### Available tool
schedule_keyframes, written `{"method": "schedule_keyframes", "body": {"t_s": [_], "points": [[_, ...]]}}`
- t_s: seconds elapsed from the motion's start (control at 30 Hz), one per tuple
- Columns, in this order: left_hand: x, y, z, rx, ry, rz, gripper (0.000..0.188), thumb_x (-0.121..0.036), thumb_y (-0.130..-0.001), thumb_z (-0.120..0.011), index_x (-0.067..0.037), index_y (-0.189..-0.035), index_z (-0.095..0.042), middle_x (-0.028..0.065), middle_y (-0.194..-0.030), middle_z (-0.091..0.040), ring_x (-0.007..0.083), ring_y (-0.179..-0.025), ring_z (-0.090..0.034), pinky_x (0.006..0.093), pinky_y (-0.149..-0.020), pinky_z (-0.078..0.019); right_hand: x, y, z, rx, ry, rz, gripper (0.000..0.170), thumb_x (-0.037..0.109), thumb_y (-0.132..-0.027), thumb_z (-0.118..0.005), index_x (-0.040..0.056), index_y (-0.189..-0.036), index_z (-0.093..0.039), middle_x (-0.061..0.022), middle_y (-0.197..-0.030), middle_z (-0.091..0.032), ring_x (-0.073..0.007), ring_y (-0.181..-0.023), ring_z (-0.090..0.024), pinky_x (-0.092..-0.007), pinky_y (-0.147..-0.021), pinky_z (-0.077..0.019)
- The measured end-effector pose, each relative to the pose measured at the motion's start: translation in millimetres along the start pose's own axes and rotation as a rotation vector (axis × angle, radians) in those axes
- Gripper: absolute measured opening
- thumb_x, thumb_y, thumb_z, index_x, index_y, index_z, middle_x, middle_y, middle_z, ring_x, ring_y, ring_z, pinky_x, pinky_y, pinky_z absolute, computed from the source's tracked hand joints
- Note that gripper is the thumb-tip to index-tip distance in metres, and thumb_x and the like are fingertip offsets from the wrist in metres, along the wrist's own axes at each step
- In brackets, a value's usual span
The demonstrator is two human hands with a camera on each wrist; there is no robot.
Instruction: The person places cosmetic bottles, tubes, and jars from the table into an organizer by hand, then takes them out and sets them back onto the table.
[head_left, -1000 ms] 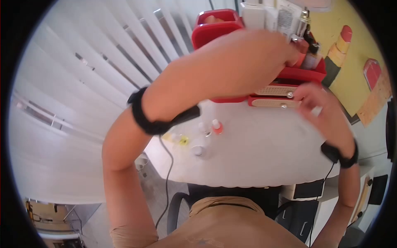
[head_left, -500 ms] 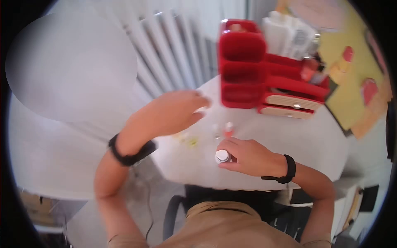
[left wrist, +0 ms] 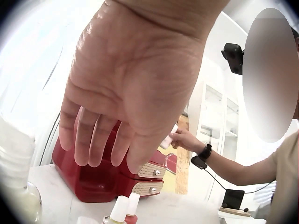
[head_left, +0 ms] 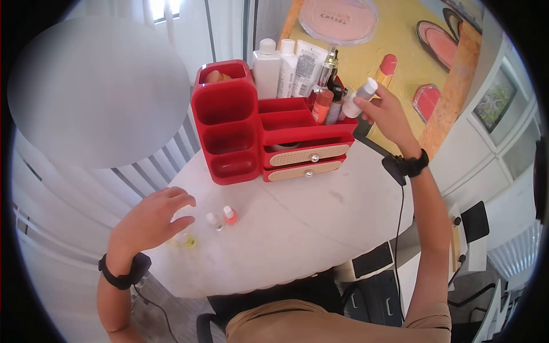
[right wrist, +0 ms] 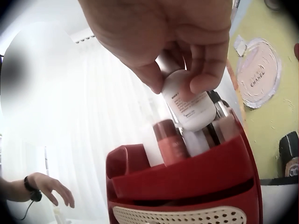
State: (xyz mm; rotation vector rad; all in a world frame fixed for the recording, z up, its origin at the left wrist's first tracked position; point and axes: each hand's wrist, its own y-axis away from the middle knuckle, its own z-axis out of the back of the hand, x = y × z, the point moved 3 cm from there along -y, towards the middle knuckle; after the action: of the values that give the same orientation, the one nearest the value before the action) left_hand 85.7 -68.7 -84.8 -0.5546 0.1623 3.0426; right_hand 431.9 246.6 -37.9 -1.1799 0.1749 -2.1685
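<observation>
My right hand grips a white bottle with a white cap at the right end of the red organizer. In the right wrist view, the rounded bottom of that bottle points down, close over the cosmetics in the rear compartment. Among them is a coral bottle with a darker cap. Over the table's left side my left hand hovers, fingers relaxed and palm bare. Near it stand a red nail polish bottle, a clear one and a yellow one.
White bottles and a white tube stand in the organizer's back row. Two woven-front drawers face the table's front. Behind is a yellow panel with cosmetic shapes. A cable hangs from the right wristband.
My right hand picked up the white bottle from the table and carried it up to the organizer's right end. My left hand came back from the organizer to the table's left side.
</observation>
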Motion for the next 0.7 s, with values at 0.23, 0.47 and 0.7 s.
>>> {"method": "schedule_keyframes", "body": {"t_s": [0.23, 0.47, 0.7], "points": [[24.4, 23.1, -6.4, -0.072, -0.033, -0.061, 0.027, -0.019, -0.094, -0.069, -0.004, -0.116, -0.065, 0.0136, -0.121, -0.066, 0.0334, -0.113, -0.060, 0.0414, -0.097, -0.0497, -39.6, -4.6, -12.2, -0.019, 0.120, 0.179, 0.042, 0.022, -0.094, -0.074, -0.0001, -0.126, -0.060, -0.0084, -0.097, -0.067, -0.0108, -0.088, -0.063, -0.0304, -0.074, -0.0524], [30.5, 25.9, -7.6, 0.007, 0.013, 0.095, 0.034, -0.020, -0.093, -0.070, -0.003, -0.121, -0.064, 0.0154, -0.119, -0.064, 0.0337, -0.112, -0.061, 0.0424, -0.094, -0.0502, 45.6, 67.1, -90.1, 0.140, 0.069, 0.264, 0.040, 0.008, -0.088, -0.075, 0.0090, -0.126, -0.062, -0.0046, -0.098, -0.064, -0.0117, -0.078, -0.062, -0.0270, -0.070, -0.0512], [0.7, -18.7, -37.2, -0.011, -0.090, -0.108, 0.035, -0.021, -0.089, -0.074, -0.004, -0.118, -0.064, 0.0143, -0.110, -0.065, 0.0351, -0.103, -0.064, 0.0445, -0.087, -0.0514, 70.4, 114.8, -246.2, 0.632, -0.060, 0.372, 0.031, 0.015, -0.090, -0.074, 0.0049, -0.117, -0.064, -0.0102, -0.112, -0.062, -0.0219, -0.084, -0.066, -0.0324, -0.074, -0.0550]]}}
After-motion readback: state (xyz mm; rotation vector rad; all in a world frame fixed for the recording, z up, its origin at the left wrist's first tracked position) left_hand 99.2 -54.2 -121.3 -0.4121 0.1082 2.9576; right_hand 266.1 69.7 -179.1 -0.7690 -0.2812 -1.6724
